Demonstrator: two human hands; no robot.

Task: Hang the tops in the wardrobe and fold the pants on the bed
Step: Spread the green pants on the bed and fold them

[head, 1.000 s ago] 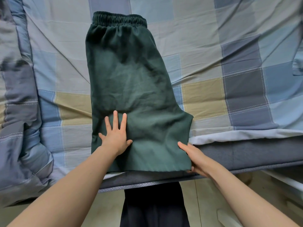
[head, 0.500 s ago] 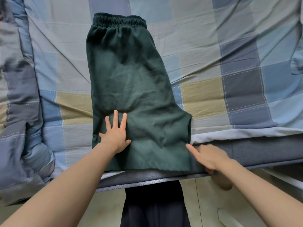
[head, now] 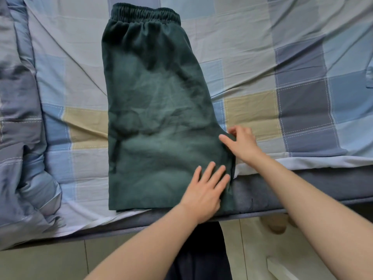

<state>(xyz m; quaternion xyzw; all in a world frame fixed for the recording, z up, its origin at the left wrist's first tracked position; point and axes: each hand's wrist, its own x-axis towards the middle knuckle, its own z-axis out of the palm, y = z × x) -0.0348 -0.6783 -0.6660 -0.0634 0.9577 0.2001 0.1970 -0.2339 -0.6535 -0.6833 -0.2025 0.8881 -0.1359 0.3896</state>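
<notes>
the dark green shorts [head: 161,118] lie folded lengthwise on the checked sheet [head: 282,57] of the bed, elastic waistband [head: 145,14] at the far end from the fingers, hem at the mattress edge [head: 302,186]. the left hand [head: 205,190] rests flat on the cloth near the hem's right corner, fingers straight and spread. just beyond its fingertips, the right hand [head: 241,143] touches the shorts' right edge, fingers loosely bent; whether it pinches the cloth i cannot tell. a rumpled quilt [head: 18,138] lies well left of both hands.

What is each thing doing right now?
shorts: folded in half lengthwise, flat on the bed
left hand: flat, pressing the shorts
right hand: pinching the shorts' right edge
sheet: spread, wrinkled
quilt: bunched at the left
</notes>
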